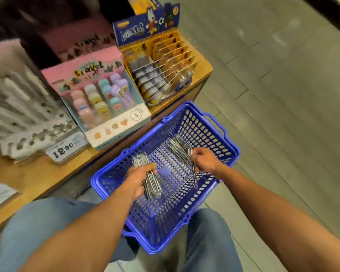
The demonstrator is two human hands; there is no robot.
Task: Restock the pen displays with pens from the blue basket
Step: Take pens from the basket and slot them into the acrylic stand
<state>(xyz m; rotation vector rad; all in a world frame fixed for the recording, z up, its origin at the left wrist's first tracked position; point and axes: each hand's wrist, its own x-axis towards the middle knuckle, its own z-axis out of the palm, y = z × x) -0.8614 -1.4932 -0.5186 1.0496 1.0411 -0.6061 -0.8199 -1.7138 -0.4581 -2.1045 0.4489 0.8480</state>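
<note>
The blue basket [200,122] sits on the floor between my knees, just in front of the wooden shelf [37,173], and both my hands are down inside it. My left hand [137,177] is curled round a thick bundle of silver-grey pens [145,171]; the bundle sticks out past my fingers at both ends, over the near-left part of the basket. My right hand [204,160] is at the right side of the basket, fingers bent and pinching a second lot of pens [177,146] that fans away toward the basket's far wall, with one or two hanging down toward the mesh floor. I cannot tell whether any loose pens lie on the bottom; what shows between my hands is bare blue mesh.

Beyond the basket, on the shelf, stands a pink display box [98,89] marked "travel", holding rows of pastel bottles. To the right of that box, still behind the basket, a navy and orange display box [145,32] holds carded items in stepped rows. Left of the pink box is a white display [18,107] with holes in its tiers, blurred, and a price tag [66,148] reading 12.90 stands in front of it.
</note>
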